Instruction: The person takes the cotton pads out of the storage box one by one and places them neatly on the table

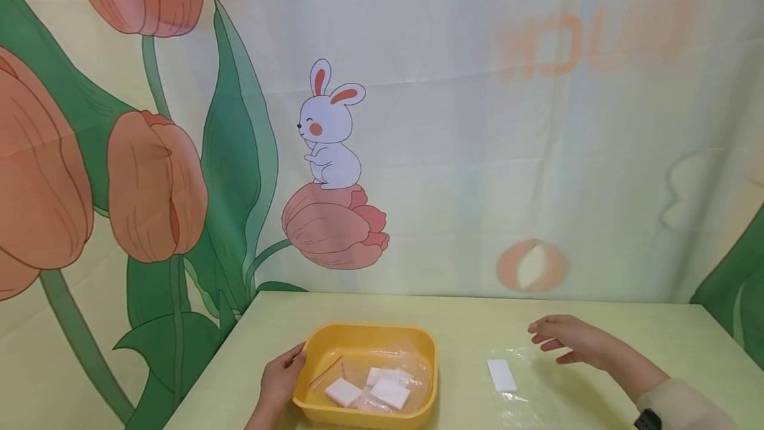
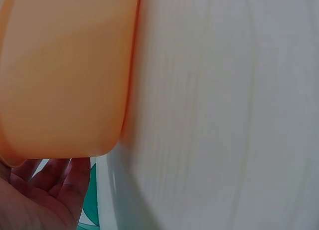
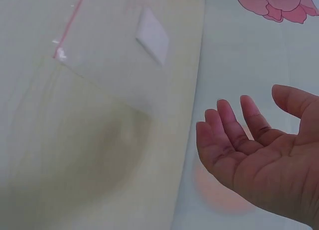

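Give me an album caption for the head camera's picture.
Left hand holds a yellow tray; right hand hovers near a clear bag.

Left grip (image 1: 279,380) pinching, right grip (image 1: 572,339) raised, its fingers (image 3: 231,124) loosely curved

A small, screened-off table spot is being looked at here; whether it is found in a home or a workroom cannot be told. A pale green table (image 1: 465,317) is closely backed by a creased cloth (image 1: 430,198), nursery-style: big orange tulips (image 1: 158,188) are printed there, and a white rabbit (image 1: 334,163) is perched on one! Up right, blurred orange lettering (image 1: 555,46) is seen reversed.
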`<state>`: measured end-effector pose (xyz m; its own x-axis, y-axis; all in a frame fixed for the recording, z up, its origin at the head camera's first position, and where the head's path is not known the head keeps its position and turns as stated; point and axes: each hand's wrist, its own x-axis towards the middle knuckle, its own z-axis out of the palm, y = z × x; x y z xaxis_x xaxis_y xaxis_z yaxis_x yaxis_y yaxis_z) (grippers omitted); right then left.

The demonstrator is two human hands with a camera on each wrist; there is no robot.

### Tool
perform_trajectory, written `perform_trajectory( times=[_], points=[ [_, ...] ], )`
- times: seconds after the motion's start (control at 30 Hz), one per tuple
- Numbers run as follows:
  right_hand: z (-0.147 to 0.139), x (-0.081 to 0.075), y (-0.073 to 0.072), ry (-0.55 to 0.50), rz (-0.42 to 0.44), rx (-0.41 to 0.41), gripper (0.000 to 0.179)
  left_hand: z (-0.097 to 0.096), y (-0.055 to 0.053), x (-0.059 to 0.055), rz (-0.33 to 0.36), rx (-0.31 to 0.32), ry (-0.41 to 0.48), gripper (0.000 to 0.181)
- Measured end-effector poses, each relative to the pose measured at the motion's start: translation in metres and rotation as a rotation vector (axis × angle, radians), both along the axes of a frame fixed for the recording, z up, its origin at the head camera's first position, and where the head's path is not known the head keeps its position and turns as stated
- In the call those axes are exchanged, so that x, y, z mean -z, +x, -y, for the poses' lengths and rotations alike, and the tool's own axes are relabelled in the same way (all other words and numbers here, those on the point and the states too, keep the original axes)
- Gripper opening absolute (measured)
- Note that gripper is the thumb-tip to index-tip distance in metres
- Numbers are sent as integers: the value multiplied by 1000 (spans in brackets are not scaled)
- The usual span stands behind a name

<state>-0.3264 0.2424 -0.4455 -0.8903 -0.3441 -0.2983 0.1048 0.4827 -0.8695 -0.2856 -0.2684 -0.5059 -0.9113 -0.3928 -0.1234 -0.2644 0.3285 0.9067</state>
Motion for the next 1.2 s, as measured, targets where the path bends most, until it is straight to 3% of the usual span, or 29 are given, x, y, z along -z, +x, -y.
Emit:
perform_trajectory(
  times=[0.43, 1.0, 1.2],
  points=[
    [33, -30, -14, 20, -46, -76, 47, 0, 3, 2, -12, -9, -16, 41],
    [91, -49, -27, 69, -85, -116, 40, -4, 1, 0, -13, -18, -14, 41],
    [114, -64, -36, 97, -87, -157, 40, -1, 2, 0, -16, -12, -29, 41]
  ],
)
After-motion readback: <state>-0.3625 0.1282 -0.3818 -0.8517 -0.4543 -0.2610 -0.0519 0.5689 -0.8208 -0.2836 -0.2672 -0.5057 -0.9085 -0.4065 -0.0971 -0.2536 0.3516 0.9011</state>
